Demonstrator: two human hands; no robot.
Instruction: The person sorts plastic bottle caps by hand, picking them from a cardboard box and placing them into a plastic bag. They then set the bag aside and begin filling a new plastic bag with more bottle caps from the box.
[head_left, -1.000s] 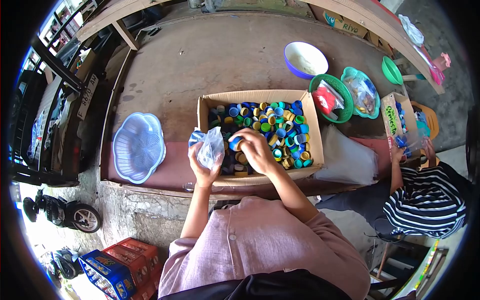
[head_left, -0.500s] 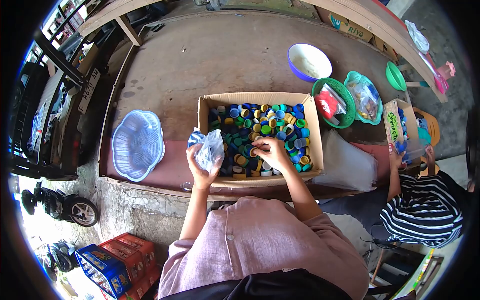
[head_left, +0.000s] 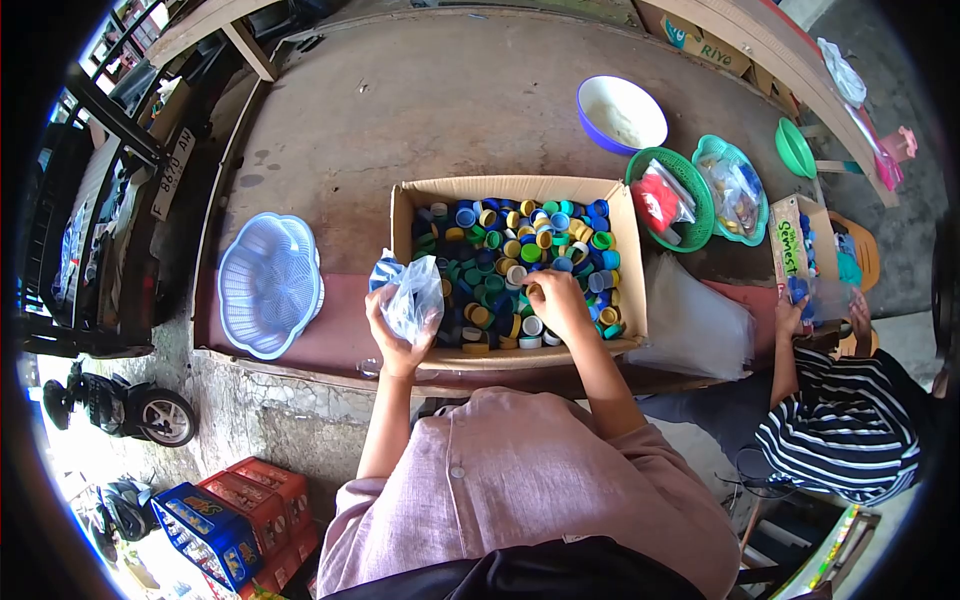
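Note:
A cardboard box (head_left: 628, 230) on the table holds a heap of plastic bottle caps (head_left: 490, 262) in blue, green, yellow and white. Over its front left corner, my left hand (head_left: 402, 335) holds a clear plastic bag (head_left: 415, 298), which has a blue and white part at its top. My right hand (head_left: 556, 298) is over the caps right of the box's middle, its fingers pinched together. What those fingers hold, if anything, is too small to make out.
A blue basket (head_left: 270, 285) stands at left. A purple bowl (head_left: 622, 112), green basket (head_left: 708, 205) and turquoise basket (head_left: 765, 215) stand back right, above clear plastic sheets (head_left: 690, 325). At right, a person in a striped top (head_left: 840, 425) handles plastic beside a smaller box (head_left: 785, 240).
My right hand has moved slightly right and its fingers have drawn together. The left still holds the bag. The view has shifted slightly, and the co-worker's hands have moved a little.

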